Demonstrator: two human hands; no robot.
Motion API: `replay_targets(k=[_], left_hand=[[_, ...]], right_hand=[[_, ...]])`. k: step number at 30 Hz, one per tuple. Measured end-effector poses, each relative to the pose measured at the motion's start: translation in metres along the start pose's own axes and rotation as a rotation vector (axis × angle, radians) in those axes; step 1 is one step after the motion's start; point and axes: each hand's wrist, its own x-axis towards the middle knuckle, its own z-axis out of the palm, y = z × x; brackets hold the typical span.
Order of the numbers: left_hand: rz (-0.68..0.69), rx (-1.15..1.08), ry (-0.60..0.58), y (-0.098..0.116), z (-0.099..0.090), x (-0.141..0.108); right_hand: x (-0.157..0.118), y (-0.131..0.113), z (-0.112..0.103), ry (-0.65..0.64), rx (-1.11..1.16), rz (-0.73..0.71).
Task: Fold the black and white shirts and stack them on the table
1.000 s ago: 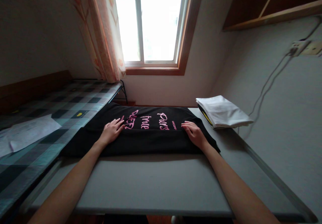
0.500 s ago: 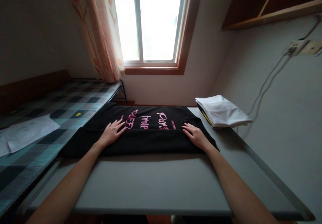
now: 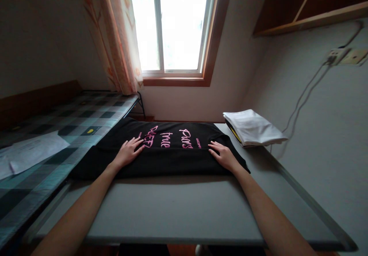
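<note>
While your two arms reach forward over the grey counter (image 3: 178, 210), both of your hands lie flat, palms down, with the fingers extended, on the black garment (image 3: 172, 167). This garment is spread crosswise on the far part of the counter, and its left end comes up to the bed (image 3: 107, 108); I cannot tell if it touches there. Your left hand (image 3: 128, 151) rests beside the left end of the pink lettering (image 3: 185, 137), and your right hand (image 3: 224, 154) rests just to the right of it. Along the near side, a plain folded strip covers the lower part of the letters. To the far right, near the garment, a folded white cloth (image 3: 255, 127) lies upon darker and yellow layers. On the checked bed at left lies a white paper (image 3: 34, 152).
</note>
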Motion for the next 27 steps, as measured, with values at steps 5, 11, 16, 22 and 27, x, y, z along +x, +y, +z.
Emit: replay_targets(k=[5, 11, 16, 22, 27], left_hand=[[-0.007, 0.031, 0.096, -0.006, -0.004, 0.001], [-0.221, 0.111, 0.334, -0.026, -0.022, -0.005], [-0.531, 0.163, 0.415, -0.042, -0.032, -0.015], [-0.834, 0.183, 0.214, -0.05, -0.036, -0.015], [-0.779, 0.221, 0.165, -0.047, -0.036, -0.014]], right_hand=[[0.0, 0.003, 0.003, 0.01, 0.007, 0.004], [-0.001, 0.01, -0.005, 0.046, 0.048, -0.022], [-0.009, 0.013, -0.029, 0.108, 0.032, 0.063], [-0.016, 0.019, -0.049, 0.101, -0.035, 0.147], [-0.021, 0.026, -0.058, 0.046, -0.059, 0.36]])
